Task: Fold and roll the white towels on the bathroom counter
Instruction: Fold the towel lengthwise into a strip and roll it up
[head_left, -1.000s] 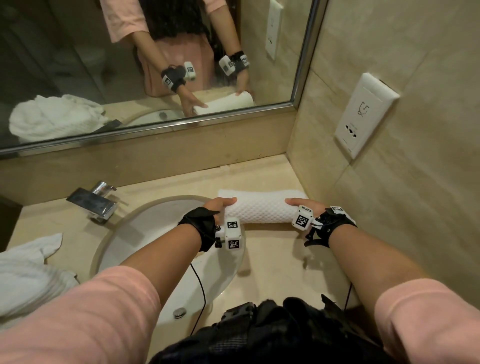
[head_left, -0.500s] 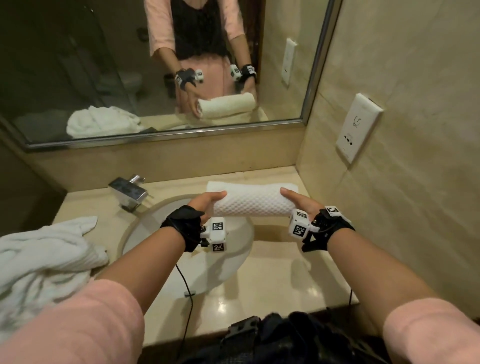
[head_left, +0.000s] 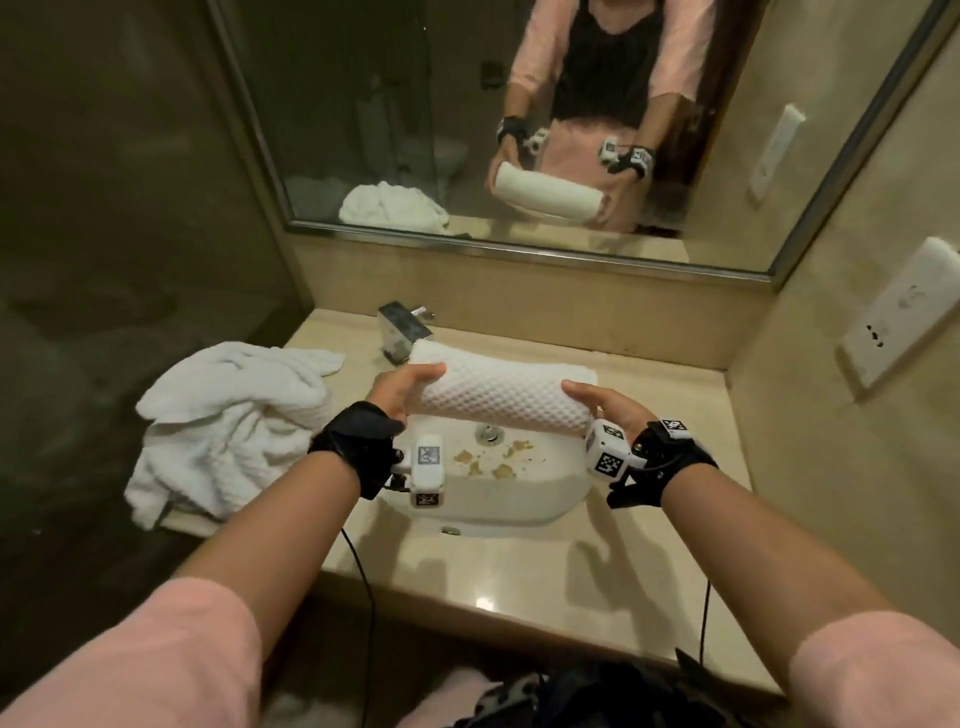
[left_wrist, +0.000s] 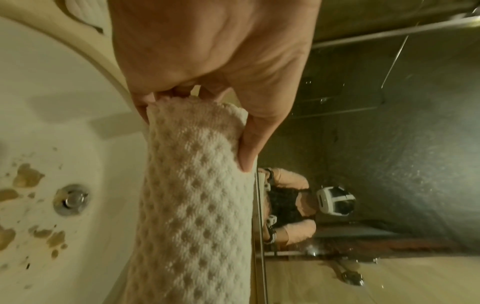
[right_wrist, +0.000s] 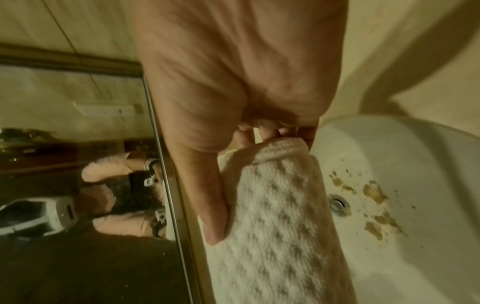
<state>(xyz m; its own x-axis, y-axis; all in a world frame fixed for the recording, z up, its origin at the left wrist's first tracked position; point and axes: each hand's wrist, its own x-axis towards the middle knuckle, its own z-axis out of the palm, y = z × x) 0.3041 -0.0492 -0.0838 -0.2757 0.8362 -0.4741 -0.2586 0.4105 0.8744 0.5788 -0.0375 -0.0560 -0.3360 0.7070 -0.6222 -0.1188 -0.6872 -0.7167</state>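
A rolled white waffle-weave towel (head_left: 501, 396) is held level in the air above the sink basin (head_left: 498, 499). My left hand (head_left: 402, 391) grips its left end, thumb on top and fingers under the roll (left_wrist: 192, 185). At the other end my right hand (head_left: 602, 408) grips the roll (right_wrist: 280, 216) the same way. A crumpled heap of white towels (head_left: 228, 426) lies on the counter's left end, partly hanging over the edge.
The beige counter (head_left: 649, 587) runs between a dark wall on the left and a tiled wall on the right with a white socket plate (head_left: 906, 312). A chrome tap (head_left: 402, 330) stands behind the roll. Brown stains mark the basin near the drain (head_left: 488, 434). The mirror (head_left: 519, 104) reflects the person.
Both hands have lifted the rolled towel off the counter's right rear corner and carried it left, over the basin. The head view has swung left and drawn back.
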